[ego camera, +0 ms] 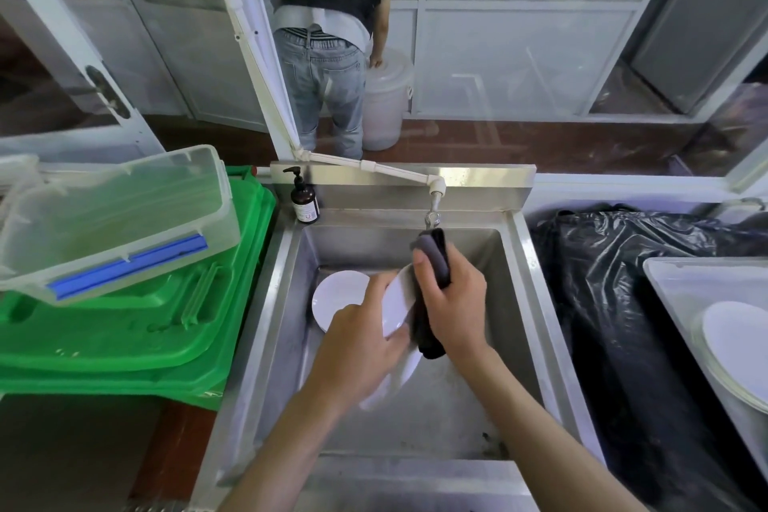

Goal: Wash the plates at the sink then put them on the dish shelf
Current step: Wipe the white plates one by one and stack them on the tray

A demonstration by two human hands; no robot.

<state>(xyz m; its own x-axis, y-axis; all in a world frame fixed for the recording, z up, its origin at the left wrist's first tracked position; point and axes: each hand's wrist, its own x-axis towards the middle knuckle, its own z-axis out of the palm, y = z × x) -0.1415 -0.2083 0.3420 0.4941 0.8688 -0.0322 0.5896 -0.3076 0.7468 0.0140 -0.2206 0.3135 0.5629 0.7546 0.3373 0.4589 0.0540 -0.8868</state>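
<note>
Over the sink (524, 283), below the tap (433, 212), I hold one plate (397, 306) tilted on edge. My left hand (357, 349) grips its near rim, fingers curled round the edge. My right hand (451, 303) is clamped on a dark cloth (432, 262), which lies against the plate's face. A second plate (338, 295) rests on the sink floor, behind and to the left. Off to the right, another plate (737, 349) sits in a grey tub (665, 287); whether that is the shelf, I cannot tell.

Procedure, as I judge it:
1. Keep the left grip firm; a wet rim slips easily.
2. Work the cloth across the whole face, then turn the plate and wipe the back.
3. Hold the plate low over the basin, so a drop does less harm.
4. Rinse under the tap; I cannot tell whether water is running.
</note>
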